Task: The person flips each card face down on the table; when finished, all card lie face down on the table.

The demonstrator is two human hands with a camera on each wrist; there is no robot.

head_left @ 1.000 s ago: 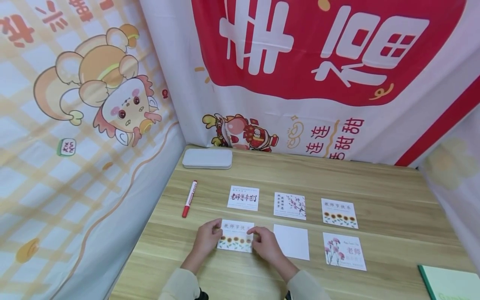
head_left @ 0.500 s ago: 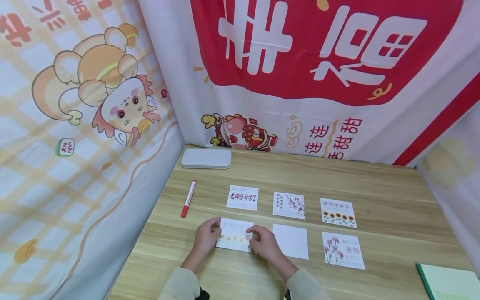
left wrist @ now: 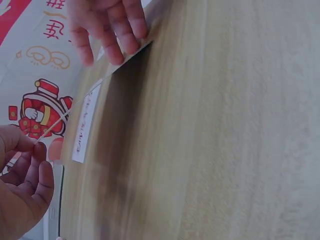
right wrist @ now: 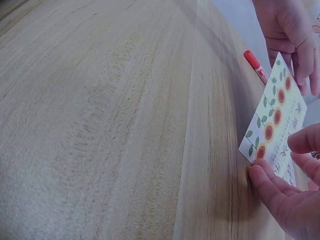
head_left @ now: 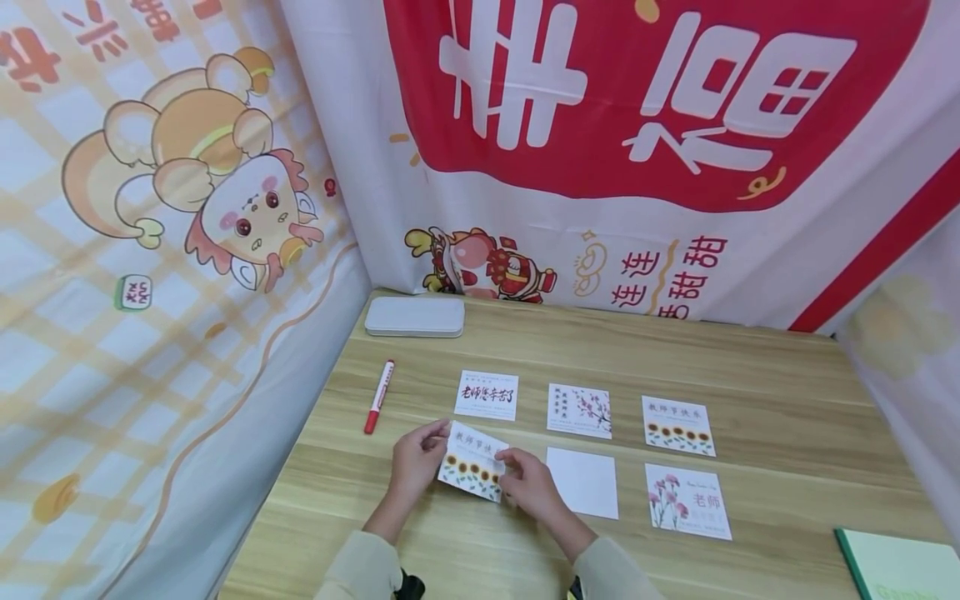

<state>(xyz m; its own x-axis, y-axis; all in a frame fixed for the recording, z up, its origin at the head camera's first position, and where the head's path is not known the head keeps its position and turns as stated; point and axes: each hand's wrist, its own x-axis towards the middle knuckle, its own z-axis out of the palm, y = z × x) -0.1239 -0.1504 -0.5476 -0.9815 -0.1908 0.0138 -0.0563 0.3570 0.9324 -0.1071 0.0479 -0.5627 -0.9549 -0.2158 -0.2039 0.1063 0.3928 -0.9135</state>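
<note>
Near the front left of the wooden table (head_left: pixel 787 400), the sunflower card (head_left: pixel 472 472) is tilted up off the surface, held between both hands; the left hand (head_left: pixel 415 462) pinches its left edge, the right hand (head_left: pixel 529 487) pinches its lower right corner. To turn it cleanly, I judge both pinches should stay light and at the edges, so the card does not bend, and clear of the blank white card (head_left: pixel 582 482) just beside it; the card's underside is hidden; its printed characters are too small to read; both wrist views are blurred.
</note>
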